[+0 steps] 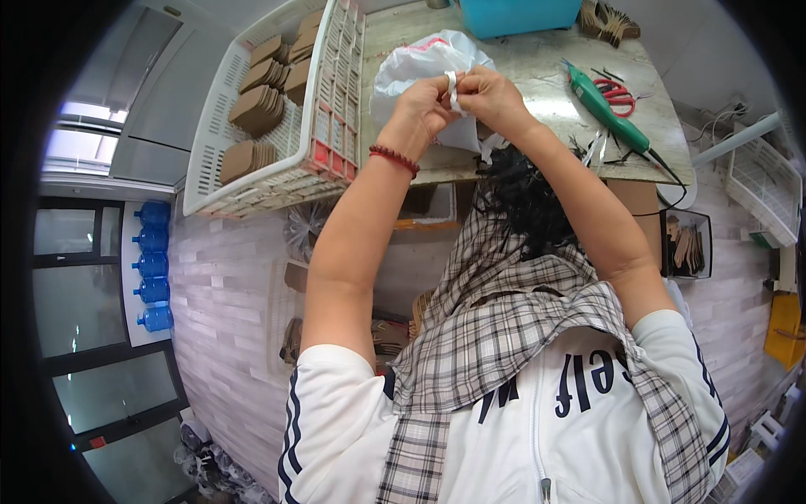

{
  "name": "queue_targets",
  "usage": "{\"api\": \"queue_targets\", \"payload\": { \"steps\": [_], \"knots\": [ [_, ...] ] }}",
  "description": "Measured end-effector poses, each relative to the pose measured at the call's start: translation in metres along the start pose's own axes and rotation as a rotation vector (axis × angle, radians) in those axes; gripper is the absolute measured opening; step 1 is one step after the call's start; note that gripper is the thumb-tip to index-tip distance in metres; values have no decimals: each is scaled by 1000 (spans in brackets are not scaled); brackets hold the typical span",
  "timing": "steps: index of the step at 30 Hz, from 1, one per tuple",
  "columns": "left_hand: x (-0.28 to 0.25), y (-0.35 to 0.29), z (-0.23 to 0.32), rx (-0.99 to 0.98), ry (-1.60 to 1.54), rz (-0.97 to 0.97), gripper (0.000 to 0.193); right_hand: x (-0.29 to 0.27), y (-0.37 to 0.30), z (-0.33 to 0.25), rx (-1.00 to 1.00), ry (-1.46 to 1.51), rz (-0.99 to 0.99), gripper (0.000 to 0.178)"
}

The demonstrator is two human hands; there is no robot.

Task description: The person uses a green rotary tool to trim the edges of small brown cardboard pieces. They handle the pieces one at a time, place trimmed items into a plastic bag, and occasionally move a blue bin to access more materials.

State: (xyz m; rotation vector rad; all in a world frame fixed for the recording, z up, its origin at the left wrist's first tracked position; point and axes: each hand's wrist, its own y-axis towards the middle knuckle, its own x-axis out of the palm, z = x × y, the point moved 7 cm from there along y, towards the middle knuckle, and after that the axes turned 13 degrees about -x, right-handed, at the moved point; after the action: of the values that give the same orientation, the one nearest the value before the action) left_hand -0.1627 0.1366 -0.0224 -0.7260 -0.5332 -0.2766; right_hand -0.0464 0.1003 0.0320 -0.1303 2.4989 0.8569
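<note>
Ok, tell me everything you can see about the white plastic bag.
The white plastic bag looks thin and slightly shiny, crumpled and puffed out, with red marking near its far edge. It sits on the worktable, to the right of the white crate. The left hand and right hand pinch a narrow, twisted white strip, apparently part of it. Its contents can't be made out.

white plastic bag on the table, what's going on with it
A person's left-hand grip and right-hand grip meet at the crumpled white plastic bag, pinching a narrow white strip that seems part of it; whether it is knotted can't be told. A white perforated plastic crate of brown, flat, rounded pieces stands to the left; a green corded hand tool lies to the right.
</note>
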Motion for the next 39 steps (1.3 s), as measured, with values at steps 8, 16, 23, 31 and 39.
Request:
{"api": "queue_targets", "payload": {
  "steps": [8, 16, 23, 31, 39],
  "knots": [
    [-23, -35, 8, 111, 130, 162, 13, -27, 3, 71, 316, 135, 214, 12],
    [-40, -72, 11, 119, 592, 122, 9, -12, -1, 93, 621, 838, 228, 35],
    [35, -86, 25, 514, 632, 72, 8, 37, 4, -3, 35, -204, -284, 30],
    [44, -150, 34, 858, 525, 251, 12, -70, 63, -15, -35, 59, 245, 15],
    [-30, -194, -22, 730, 599, 423, 10, -306, -50, -114, 79, -51, 348, 20]
  ]
}}
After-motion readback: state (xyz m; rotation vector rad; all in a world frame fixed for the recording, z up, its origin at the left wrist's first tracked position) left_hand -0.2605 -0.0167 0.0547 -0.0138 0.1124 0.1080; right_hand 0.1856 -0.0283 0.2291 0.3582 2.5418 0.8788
